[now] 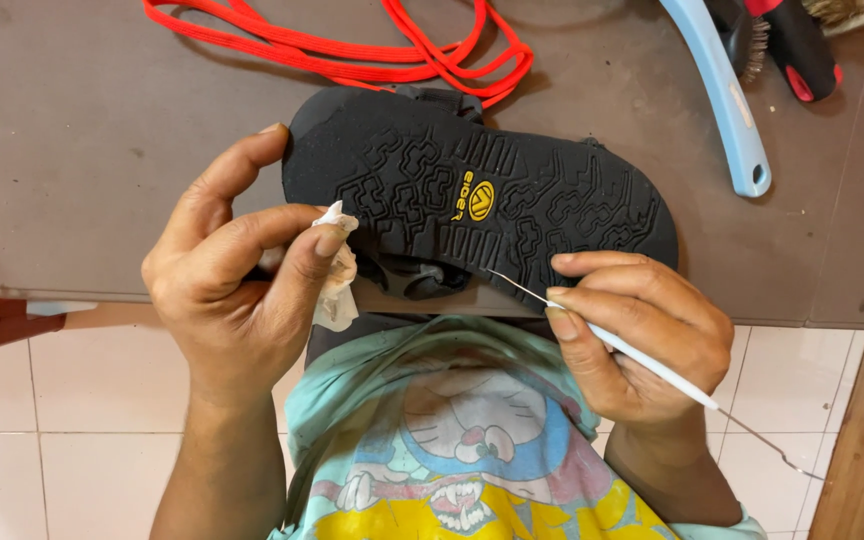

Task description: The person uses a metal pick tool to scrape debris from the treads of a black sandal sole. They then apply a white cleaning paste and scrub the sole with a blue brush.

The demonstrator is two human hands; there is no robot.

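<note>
While left hand [237, 290] grips sandal [482, 195] | right hand [642, 335] holds pick [652, 365]

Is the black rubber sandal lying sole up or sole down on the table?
Sole up. The black rubber sandal shows its patterned tread and yellow emblem to the camera, while its straps hang underneath at the table edge.

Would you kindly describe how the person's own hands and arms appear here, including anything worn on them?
Both the left hand and the right hand are bare: no gloves, rings, watch or bracelets. The forearms show uncovered to the frame's bottom edge, with no sleeves visible on them. Fingernails are short and unpainted.
</note>
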